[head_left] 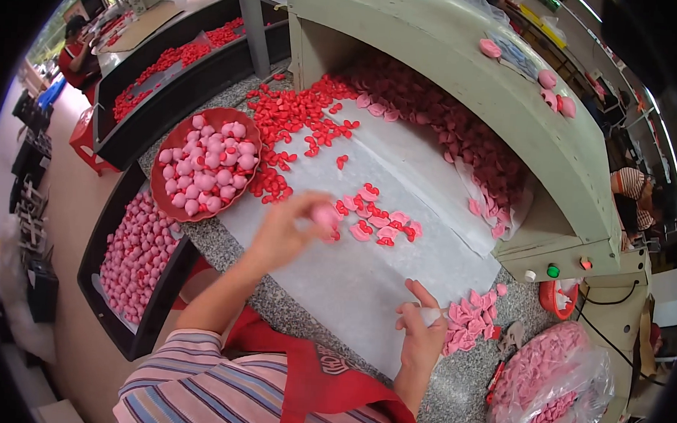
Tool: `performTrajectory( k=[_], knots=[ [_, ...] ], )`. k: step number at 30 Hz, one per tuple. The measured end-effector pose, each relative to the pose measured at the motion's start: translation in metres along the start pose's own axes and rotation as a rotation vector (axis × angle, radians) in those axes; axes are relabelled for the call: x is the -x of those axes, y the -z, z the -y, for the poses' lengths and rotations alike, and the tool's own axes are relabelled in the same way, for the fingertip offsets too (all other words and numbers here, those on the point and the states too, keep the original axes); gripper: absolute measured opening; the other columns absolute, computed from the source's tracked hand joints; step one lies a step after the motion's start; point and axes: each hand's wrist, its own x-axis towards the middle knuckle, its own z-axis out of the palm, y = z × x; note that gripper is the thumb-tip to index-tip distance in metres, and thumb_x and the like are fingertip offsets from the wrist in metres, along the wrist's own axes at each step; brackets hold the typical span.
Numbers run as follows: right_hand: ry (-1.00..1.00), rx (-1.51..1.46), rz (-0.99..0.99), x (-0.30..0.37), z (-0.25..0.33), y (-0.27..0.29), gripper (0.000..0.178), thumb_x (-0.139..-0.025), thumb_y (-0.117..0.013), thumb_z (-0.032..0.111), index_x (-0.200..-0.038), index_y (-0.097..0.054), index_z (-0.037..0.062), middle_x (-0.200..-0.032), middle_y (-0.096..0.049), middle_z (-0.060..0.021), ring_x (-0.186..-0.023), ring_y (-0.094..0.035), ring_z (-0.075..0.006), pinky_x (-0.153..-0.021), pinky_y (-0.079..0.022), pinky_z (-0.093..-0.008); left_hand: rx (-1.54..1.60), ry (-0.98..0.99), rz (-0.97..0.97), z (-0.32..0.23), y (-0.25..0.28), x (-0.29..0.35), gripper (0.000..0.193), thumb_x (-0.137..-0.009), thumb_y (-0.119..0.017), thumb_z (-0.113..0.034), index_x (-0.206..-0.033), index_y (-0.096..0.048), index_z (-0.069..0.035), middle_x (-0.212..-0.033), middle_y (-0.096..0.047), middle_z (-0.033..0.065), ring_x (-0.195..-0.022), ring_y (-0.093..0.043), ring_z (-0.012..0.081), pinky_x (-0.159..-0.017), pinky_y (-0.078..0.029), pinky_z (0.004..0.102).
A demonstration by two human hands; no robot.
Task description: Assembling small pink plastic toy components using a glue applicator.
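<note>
My left hand (282,228) is closed around a round pink piece (324,217), its fingers slightly blurred. Beside it, on the white sheet (335,280), lies a group of flat pink pieces with red bow-shaped parts (387,228). Lower right, my right hand (421,331) hovers with its fingers apart and a white covering around one fingertip. Just right of that hand is a heap of flat pink pieces (471,319). Many small red parts (290,113) are spread over the far left of the sheet.
At left stand a red bowl (158,193) of pink balls and a black tray (90,267) holding more. A pale green machine housing (454,45) arches over the far side. Front right sits a clear bag (586,378) of pink pieces. Another person (79,56) sits far left.
</note>
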Motion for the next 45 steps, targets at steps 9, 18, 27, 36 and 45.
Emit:
performTrajectory(
  k=[9, 18, 27, 36, 45],
  knots=[
    [-0.006, 0.04, 0.04, 0.005, -0.005, -0.017, 0.025, -0.074, -0.058, -0.001, -0.098, -0.057, -0.0043, -0.09, -0.061, -0.0137, -0.062, -0.054, -0.0112, -0.049, -0.041, -0.0207, -0.706, -0.058, -0.212, 0.022, 0.008, 0.007, 0.038, -0.06, -0.074, -0.02, -0.089, -0.056, -0.003, -0.088, -0.053, 0.0122, -0.082, -0.052, 0.0297, -0.068, -0.044, 0.0374],
    [0.013, 0.025, -0.057, 0.022, -0.001, -0.006, 0.022, -0.07, -0.06, -0.003, -0.093, -0.059, -0.0027, -0.081, -0.062, -0.0105, -0.057, -0.051, -0.0084, -0.05, -0.04, -0.0191, -0.601, -0.176, -0.189, 0.04, -0.038, 0.025, 0.034, -0.06, -0.071, -0.011, -0.089, -0.053, -0.006, -0.088, -0.052, 0.0115, -0.081, -0.054, 0.0302, -0.067, -0.046, 0.0368],
    [0.135, 0.316, 0.04, 0.009, 0.001, -0.021, 0.031, -0.071, -0.063, -0.003, -0.101, -0.059, 0.0026, -0.094, -0.056, -0.0045, -0.069, -0.051, -0.0064, -0.052, -0.042, -0.0178, 0.274, 0.267, 0.503, -0.01, -0.057, 0.037, 0.029, -0.07, -0.061, 0.003, -0.097, -0.053, -0.004, -0.097, -0.055, 0.006, -0.083, -0.057, 0.0141, -0.07, -0.048, 0.0275],
    [0.086, 0.053, -0.181, 0.026, 0.004, -0.026, 0.039, -0.072, -0.061, 0.0, -0.11, -0.053, 0.0009, -0.07, -0.056, -0.0033, -0.058, -0.049, -0.008, -0.049, -0.038, -0.0187, 1.091, 0.495, 0.638, -0.016, -0.086, 0.04, 0.048, -0.076, -0.062, -0.004, -0.12, -0.045, -0.001, -0.106, -0.056, 0.0085, -0.097, -0.054, 0.0155, -0.083, -0.044, 0.0291],
    [0.327, 0.172, -0.24, 0.043, 0.034, 0.002, 0.046, -0.072, -0.054, -0.008, -0.115, -0.039, 0.0023, -0.099, -0.049, -0.0117, -0.073, -0.056, -0.0157, -0.058, -0.048, -0.0229, 1.424, 0.703, 0.631, -0.04, -0.097, 0.027, 0.052, -0.081, -0.058, -0.014, -0.126, -0.036, 0.0, -0.115, -0.051, 0.0156, -0.108, -0.049, 0.0295, -0.09, -0.043, 0.0366]
  ],
)
